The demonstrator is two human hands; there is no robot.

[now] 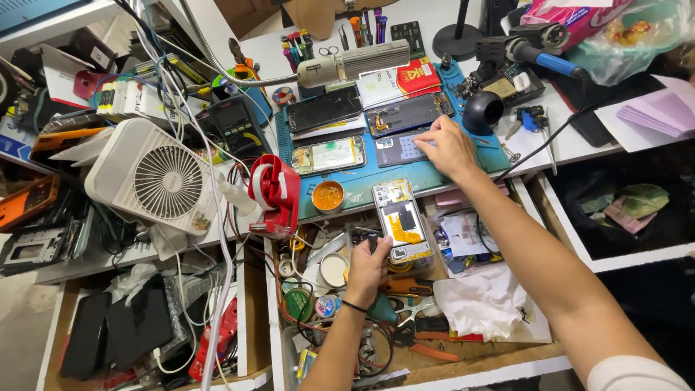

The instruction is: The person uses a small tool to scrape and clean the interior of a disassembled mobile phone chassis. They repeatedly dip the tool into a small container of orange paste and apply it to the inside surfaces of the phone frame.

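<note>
My left hand (368,269) grips the lower end of an opened phone (402,219) with its back cover off, showing a yellow flex cable, held over the open drawer (478,358). My right hand (450,147) reaches onto the blue work mat (376,181), fingertips pressed down beside a dark phone part (397,148); what the fingers pinch is too small to tell. Other dismantled phones lie on the mat: one with a pale battery (329,154), a black one (324,108) and a grey frame (407,114).
A white desk fan (161,179) and a red tape dispenser (277,192) stand to the left. A small orange pot (328,195) sits at the mat's front edge. A gooseneck lamp (355,64) hangs over the mat. The drawer holds pliers (427,347), tissue (485,300) and cables.
</note>
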